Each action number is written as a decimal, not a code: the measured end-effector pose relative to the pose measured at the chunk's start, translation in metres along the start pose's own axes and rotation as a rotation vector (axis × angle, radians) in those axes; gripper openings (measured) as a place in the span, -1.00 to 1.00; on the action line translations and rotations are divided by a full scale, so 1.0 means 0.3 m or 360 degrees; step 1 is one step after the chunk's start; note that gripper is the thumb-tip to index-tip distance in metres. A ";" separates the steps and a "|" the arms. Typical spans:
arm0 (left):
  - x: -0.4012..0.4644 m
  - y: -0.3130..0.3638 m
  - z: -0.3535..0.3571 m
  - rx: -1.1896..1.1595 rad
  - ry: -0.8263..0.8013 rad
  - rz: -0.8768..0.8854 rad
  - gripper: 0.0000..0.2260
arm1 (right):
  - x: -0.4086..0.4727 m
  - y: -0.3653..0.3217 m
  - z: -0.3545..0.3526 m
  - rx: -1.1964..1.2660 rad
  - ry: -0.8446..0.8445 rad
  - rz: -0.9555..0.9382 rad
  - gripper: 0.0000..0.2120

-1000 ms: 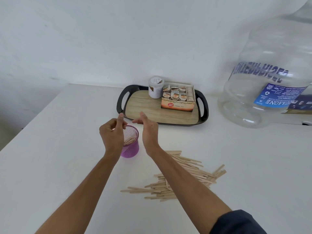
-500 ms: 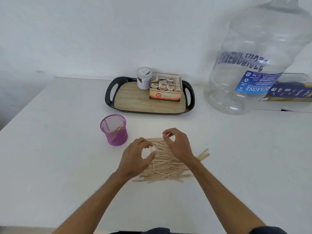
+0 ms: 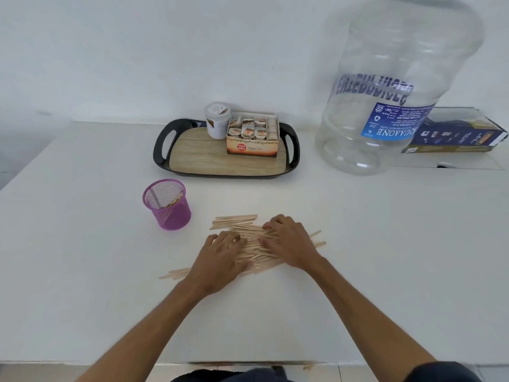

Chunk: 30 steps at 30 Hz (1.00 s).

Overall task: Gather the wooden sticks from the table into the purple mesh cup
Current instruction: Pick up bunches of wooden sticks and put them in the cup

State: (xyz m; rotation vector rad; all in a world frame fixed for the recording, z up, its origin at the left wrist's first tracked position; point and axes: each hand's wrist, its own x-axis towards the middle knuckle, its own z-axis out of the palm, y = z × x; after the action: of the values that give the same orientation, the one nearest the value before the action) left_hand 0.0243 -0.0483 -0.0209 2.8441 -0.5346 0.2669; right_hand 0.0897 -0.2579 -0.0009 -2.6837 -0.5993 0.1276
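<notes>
A pile of flat wooden sticks lies on the white table, right of the purple mesh cup. The cup stands upright with a few sticks leaning inside it. My left hand rests palm down on the pile's near left part, fingers spread over the sticks. My right hand lies on the pile's right part, with its fingertips bent down onto the sticks. The sticks still lie flat on the table, and neither hand has any lifted. Both hands cover the middle of the pile.
Behind the cup, a black tray with a wood-look base holds a white jar and a box of tea bags. A large clear water bottle stands at the back right, beside a dark blue box. The table's front edge runs below my forearms.
Both hands left the cup and came down to the right onto the stick pile. They now press on it, where half a second ago they hovered just above.
</notes>
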 end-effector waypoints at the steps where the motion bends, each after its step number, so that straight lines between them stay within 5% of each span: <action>1: 0.002 -0.002 -0.001 0.0018 0.0009 0.0011 -0.49 | 0.006 -0.001 0.001 -0.0033 -0.0006 -0.0022 -0.52; 11: 0.035 0.001 -0.030 0.0094 -0.0036 0.0024 -0.62 | 0.049 -0.021 0.022 -0.0339 0.0012 -0.0312 -0.66; 17: 0.064 -0.013 -0.023 -0.0072 -0.0074 -0.0032 -0.77 | 0.061 0.021 0.049 -0.0538 0.0335 -0.0455 -0.84; 22: 0.077 -0.016 -0.029 -0.0133 -0.0027 -0.0062 -0.69 | 0.063 0.046 0.022 -0.0498 0.0428 -0.0548 -0.70; 26: 0.088 -0.024 -0.037 -0.0084 0.0036 -0.0082 -0.76 | 0.070 0.066 0.005 -0.0471 0.0526 -0.0590 -0.86; 30: 0.098 -0.034 -0.057 -0.0089 0.0113 -0.0080 -0.83 | 0.066 0.081 -0.041 -0.0399 0.0645 -0.0560 -0.76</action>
State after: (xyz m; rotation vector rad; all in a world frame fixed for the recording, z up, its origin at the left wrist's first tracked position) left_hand 0.0529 -0.0443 -0.0002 2.7776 -0.4481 0.3369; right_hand 0.1192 -0.2741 0.0008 -2.6660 -0.9868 -0.6066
